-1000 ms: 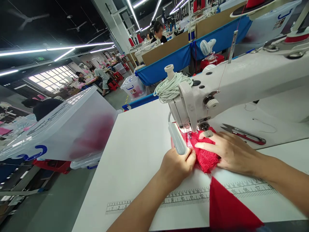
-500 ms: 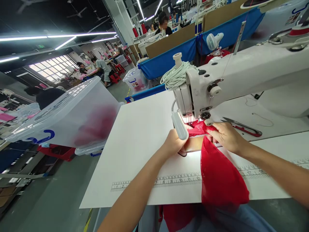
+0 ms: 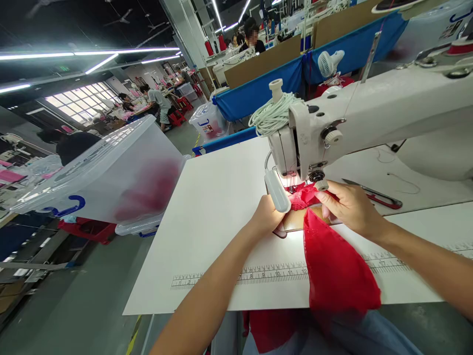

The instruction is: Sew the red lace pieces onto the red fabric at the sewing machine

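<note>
Shifted from its spread hold of a second ago, my right hand (image 3: 349, 204) now pinches the edge of the red cloth (image 3: 303, 197) between thumb and fingers, and the bunched lace it covered shows as a narrow strip beneath the head of a white sewing machine (image 3: 399, 106). My left hand (image 3: 268, 214), apart from the right, is at the strip's other end; a pale grey fixture (image 3: 277, 191) hides its fingertips, so I cannot tell whether they grip or only press. Between my hands, a tan plate (image 3: 295, 221) shows in front of the strip, and a red panel (image 3: 340, 266) runs down over the edge of the white table (image 3: 218, 197) toward my lap; whether it is one piece with the strip, I cannot make out. Good handling here, as I judge it, calls for light, even tension from both sides, lace flat without puckers, fingertips clear of the needle area, and no drag from the hanging panel. To the right lie thread snips (image 3: 386, 201); a printed ruler (image 3: 273, 273) crosses the table near its front edge. Farther out, a coil of pale cord (image 3: 273, 116) hangs at the machine's head, a cloudy plastic box (image 3: 121, 167) stands to my left, and a co-worker (image 3: 254, 45) appears beyond a blue cloth (image 3: 266, 88).
</note>
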`<action>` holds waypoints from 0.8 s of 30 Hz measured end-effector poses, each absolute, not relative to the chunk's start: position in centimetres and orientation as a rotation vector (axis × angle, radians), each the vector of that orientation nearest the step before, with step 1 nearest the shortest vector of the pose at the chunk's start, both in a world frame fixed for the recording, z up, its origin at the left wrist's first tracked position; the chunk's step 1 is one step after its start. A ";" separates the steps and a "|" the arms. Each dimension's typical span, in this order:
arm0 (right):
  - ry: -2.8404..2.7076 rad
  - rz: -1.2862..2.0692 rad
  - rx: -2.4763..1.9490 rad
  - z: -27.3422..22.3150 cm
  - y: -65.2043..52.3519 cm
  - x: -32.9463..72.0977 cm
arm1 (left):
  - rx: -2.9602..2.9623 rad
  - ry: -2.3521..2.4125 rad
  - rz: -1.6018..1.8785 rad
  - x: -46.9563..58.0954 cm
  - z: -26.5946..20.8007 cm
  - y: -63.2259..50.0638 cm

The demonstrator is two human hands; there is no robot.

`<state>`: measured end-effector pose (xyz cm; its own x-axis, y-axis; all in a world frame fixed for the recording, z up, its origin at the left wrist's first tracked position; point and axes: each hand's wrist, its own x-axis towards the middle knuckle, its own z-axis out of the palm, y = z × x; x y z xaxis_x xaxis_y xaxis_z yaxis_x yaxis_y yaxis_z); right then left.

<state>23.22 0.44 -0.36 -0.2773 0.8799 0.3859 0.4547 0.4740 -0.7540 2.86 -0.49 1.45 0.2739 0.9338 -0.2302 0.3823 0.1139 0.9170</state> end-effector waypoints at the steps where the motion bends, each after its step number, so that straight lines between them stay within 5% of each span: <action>1: -1.905 0.621 -1.101 -0.3 0.4 23.2 | 1.465 1.296 0.639 2.9 1.5 -0.5; 9: -1.894 0.438 -1.104 -1.0 0.8 23.3 | 1.431 1.298 0.766 4.0 1.1 -1.3; 16: -2.207 -0.178 -0.834 -1.7 -0.2 23.9 | 1.370 1.361 0.766 3.8 1.6 -1.1; 24: -2.323 -0.438 -0.945 -1.5 -0.3 21.4 | 1.317 1.332 0.793 3.7 1.0 -0.9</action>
